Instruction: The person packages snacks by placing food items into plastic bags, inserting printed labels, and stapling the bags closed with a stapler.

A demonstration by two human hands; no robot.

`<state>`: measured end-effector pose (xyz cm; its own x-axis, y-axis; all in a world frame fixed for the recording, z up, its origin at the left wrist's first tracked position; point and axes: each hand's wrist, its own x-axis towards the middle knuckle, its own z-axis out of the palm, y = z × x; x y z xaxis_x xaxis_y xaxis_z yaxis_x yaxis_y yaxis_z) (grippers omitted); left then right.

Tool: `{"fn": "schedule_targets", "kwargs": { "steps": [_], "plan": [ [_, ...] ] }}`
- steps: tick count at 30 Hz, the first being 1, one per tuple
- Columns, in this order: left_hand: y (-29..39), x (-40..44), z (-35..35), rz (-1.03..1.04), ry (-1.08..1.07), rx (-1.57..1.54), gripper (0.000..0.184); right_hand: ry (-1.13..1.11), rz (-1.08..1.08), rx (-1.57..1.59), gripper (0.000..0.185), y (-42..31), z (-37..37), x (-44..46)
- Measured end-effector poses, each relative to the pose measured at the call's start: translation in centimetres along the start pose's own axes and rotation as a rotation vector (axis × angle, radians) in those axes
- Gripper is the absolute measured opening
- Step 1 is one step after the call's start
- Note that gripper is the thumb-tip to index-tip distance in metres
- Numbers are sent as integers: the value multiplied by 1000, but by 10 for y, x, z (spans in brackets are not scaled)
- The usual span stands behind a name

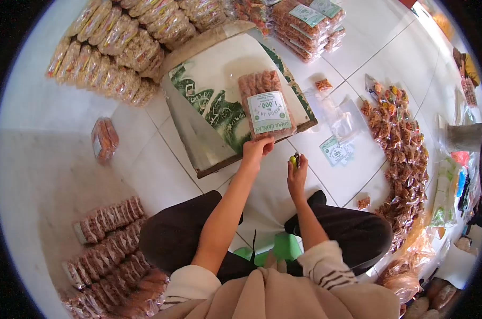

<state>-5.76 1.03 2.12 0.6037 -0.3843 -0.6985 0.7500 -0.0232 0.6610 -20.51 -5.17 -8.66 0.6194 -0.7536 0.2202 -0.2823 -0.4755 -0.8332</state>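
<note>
Two bare hands reach forward over a white tiled floor (182, 183). The fingers of the left hand (258, 150) are bent together on the near edge of a clear plastic bag of reddish-brown snacks (259, 85), its white-and-green label reading "1.000" and "Aneka Camilan." The right hand (298, 166), just beside it and apart from the bag, has its fingers closed around a small yellow-green and dark object (294, 159), too small to identify.

The bag lies flat on a low, pale board with green printed patterns (219, 69), toward its right side, the near end at the board's edge. To the right, loose white-and-green paper labels (335, 151) rest on the tiles below clear, flat plastic sheets (347, 119), near a small packet of orange-brown snacks (323, 85).

Farther out, a long curving heap of small brown snack packets (400, 143) lines the right side. Stacked, labeled bags of reddish snacks (310, 26) sit beyond the board; rows of clear bags of pale tan snacks (113, 48) fill the upper left. A single reddish-brown pack (105, 139) lies alone at left, above rows of dark reddish bags (110, 223). The person, in dark trousers (182, 226) and a beige top (273, 295), sits facing the board.
</note>
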Motion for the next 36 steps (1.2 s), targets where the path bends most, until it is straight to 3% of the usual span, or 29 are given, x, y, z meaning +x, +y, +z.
{"fn": "schedule_targets", "kwargs": {
  "steps": [1,2,4,6,8,12,17,23,29,31,32,34,36],
  "plan": [
    [0,1,0,-9,5,14,16,109,137,184,40,-19,-8,-1],
    [-1,3,0,-17,12,25,16,103,126,176,40,-38,-17,2],
    [-2,5,-1,-31,22,2,15,-113,390,693,40,-78,-34,12],
    [-3,6,-2,-2,8,-65,13,-179,449,693,36,-93,-34,23],
    [-3,7,-4,-1,7,-70,13,-310,778,964,36,-93,-34,39],
    [-1,12,-7,-66,33,21,14,-462,861,889,41,-101,-34,63],
    [-1,10,-7,-82,24,63,14,-431,869,825,38,-113,-33,75],
    [-1,9,-5,-66,35,28,13,-412,965,998,36,-114,-34,73],
    [-3,5,-3,-14,39,-49,9,-364,825,823,38,-87,-32,59],
    [-6,11,-7,-2,0,-64,9,-213,736,281,49,-64,-33,43],
    [-8,16,-9,-7,-31,-13,8,-213,734,284,49,-42,-29,37],
    [-8,13,-10,-16,-63,44,8,-92,566,-85,53,9,-13,20],
    [-5,1,-1,49,20,-72,6,-40,470,-198,56,34,-1,11]
  ]
}}
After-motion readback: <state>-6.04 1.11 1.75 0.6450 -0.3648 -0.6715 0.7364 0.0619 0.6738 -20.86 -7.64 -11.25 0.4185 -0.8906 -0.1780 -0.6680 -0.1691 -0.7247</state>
